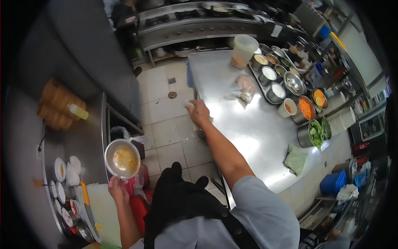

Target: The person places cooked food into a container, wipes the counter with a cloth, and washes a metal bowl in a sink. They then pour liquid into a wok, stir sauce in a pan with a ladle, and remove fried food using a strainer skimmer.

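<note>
My left hand (118, 189) is closed on the lower rim of a metal mixing bowl (108, 159), held out at the left and tipped so its inside faces me. Yellowish-orange residue coats the bowl's bottom. Stretched forward, my right hand (200, 113) is at the left edge of the steel table (219, 93). Its fingers are closed around a small whitish object (189, 105) whose kind I cannot make out. On the table beyond that hand lies a clear plastic bag (245, 88) with pinkish contents.
A tall plastic container (243, 52) and a tray with several metal tubs line the table's far side. Nearer are carrots (306, 108), leafy greens (316, 133) and a green cloth (295, 159). At left are a cutting board (103, 207), a yellow-handled knife (85, 194) and a squeeze bottle (78, 111).
</note>
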{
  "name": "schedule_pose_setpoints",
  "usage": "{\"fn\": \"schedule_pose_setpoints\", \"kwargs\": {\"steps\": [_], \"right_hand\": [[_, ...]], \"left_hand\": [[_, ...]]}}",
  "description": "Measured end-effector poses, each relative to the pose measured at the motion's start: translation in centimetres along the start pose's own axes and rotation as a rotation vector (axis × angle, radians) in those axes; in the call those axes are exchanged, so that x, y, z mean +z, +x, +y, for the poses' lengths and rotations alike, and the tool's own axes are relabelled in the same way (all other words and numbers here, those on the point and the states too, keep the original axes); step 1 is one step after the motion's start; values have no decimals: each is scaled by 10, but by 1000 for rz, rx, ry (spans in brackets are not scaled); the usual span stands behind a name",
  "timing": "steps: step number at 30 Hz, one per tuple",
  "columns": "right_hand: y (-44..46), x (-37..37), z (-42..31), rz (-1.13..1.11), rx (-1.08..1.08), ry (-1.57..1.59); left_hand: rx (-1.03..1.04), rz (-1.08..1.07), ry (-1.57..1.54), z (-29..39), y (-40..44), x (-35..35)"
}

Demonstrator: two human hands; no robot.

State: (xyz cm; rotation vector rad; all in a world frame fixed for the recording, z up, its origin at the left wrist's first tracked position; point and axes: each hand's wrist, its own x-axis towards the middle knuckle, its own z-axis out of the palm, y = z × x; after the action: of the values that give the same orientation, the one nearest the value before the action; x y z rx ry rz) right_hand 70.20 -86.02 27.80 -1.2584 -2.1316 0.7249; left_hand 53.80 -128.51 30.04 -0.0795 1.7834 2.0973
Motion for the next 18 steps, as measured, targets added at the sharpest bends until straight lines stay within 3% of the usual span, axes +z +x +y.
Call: {"fn": "schedule_pose_setpoints", "kwargs": {"steps": [1,3,4,5,8,11,13,16,17,18], "right_hand": [[4,4,-21,-94,-17,130],[-1,-19,-77,36,-15,110],[5,1,-66,271,-233,171],[2,-9,-85,342,-267,188],[25,31,-63,-37,-251,-35],[41,38,-48,33,-184,-35],[49,19,-42,66,-280,-79],[43,-28,-58,12,-48,-359],[43,-48,-45,1,-148,-372],[37,-56,-46,33,-128,-394]], "left_hand": [[10,22,-5,4,2,5],[-16,6,-22,12,6,28],[-24,-37,-37,12,13,31],[-24,-64,-51,11,24,30],[-55,-20,-84,2,64,38],[-50,-1,-57,9,102,65],[-79,-38,-25,9,131,66],[-131,-24,-161,17,164,65],[-161,-91,-198,16,177,65],[-149,-30,-99,18,184,64]]}}
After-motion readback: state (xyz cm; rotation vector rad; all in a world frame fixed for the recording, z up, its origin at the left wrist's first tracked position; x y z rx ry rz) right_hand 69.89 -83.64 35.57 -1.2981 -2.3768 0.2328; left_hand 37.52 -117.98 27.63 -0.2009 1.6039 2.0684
